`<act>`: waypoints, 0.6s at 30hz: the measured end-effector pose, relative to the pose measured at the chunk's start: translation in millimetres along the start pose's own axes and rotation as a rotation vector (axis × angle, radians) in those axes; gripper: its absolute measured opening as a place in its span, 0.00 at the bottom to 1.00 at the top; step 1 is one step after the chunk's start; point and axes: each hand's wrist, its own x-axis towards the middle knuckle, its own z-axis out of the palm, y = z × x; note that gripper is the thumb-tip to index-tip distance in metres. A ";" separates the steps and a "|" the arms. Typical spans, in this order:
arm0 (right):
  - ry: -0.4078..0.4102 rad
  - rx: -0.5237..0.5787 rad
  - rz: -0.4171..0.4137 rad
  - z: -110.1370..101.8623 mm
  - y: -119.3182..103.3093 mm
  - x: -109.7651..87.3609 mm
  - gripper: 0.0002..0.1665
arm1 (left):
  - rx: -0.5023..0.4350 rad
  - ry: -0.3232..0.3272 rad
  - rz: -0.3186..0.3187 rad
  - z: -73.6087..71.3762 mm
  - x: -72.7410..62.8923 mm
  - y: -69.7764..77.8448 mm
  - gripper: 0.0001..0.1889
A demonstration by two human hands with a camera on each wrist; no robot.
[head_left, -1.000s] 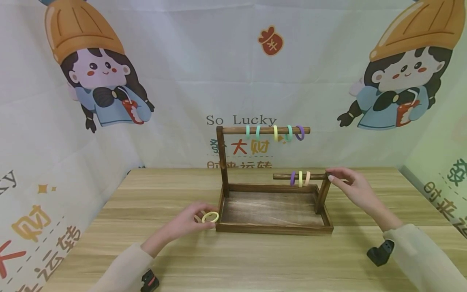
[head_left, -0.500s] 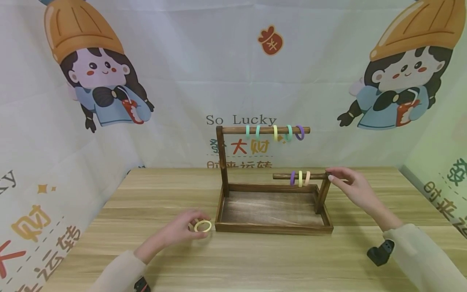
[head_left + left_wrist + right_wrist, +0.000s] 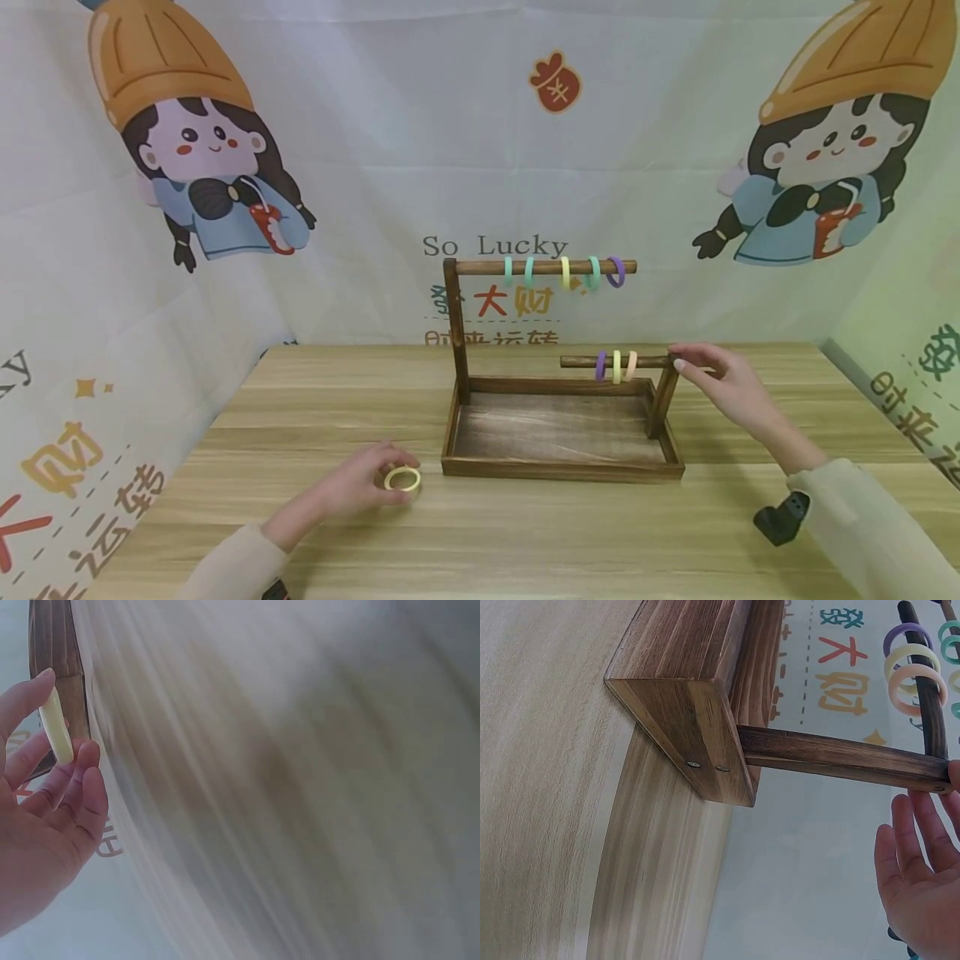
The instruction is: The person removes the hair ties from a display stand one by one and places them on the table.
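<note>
Held between the thumb and fingers of my left hand (image 3: 356, 483) is a pale yellow ring (image 3: 55, 727), off the front left corner of a dark wooden rack (image 3: 562, 470). My right hand (image 3: 727, 393) grips the top of the rack's short right post (image 3: 663, 400), thumb in front and fingers behind. On the lower bar (image 3: 577, 362) hang a purple ring (image 3: 601, 367), a yellow ring (image 3: 617, 367) and a peach ring (image 3: 632, 367). The upper bar (image 3: 480, 267) carries several green rings, a yellow one and a purple ring (image 3: 619, 281) nearest its free end.
The rack's tall left post (image 3: 457, 333) rises from a shallow tray base. Under everything lies a wood-grain table (image 3: 525, 533). A printed white cloth (image 3: 375, 167) hangs behind the table and along both sides.
My left hand has moved left and toward me with the yellow ring, away from the rack's left corner. The right hand stays on the post. The hanging rings have not moved.
</note>
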 end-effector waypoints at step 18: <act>0.006 -0.002 -0.015 0.0 -0.6 -0.1 0.20 | 0.092 0.001 0.031 -2.3 -14.1 -9.6 0.20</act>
